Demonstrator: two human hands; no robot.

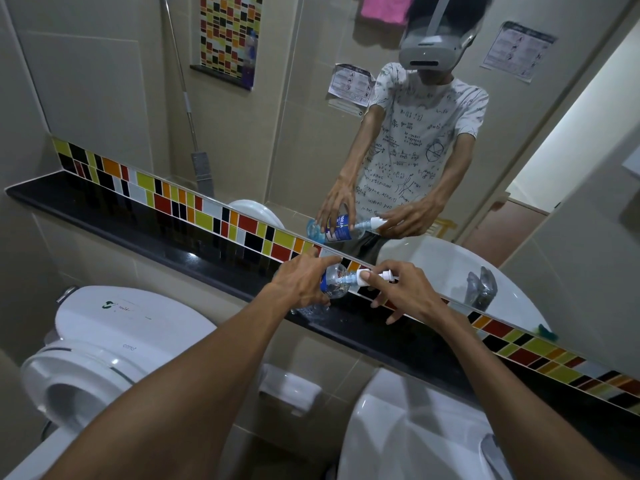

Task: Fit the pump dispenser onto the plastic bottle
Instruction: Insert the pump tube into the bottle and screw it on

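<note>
A clear plastic bottle (334,282) with a blue label lies tilted on its side above the black ledge (138,233). My left hand (301,284) grips its body. The white pump dispenser (372,276) sits at the bottle's neck, pointing right. My right hand (405,292) pinches the pump's collar between thumb and fingers. The mirror (311,98) behind the ledge reflects both hands, the bottle and the pump.
A strip of coloured tiles (194,209) runs along the mirror's base. A white toilet (104,344) stands at lower left, a white basin (415,427) with a chrome tap (479,287) at lower right. A paper holder (289,389) hangs on the wall below the ledge.
</note>
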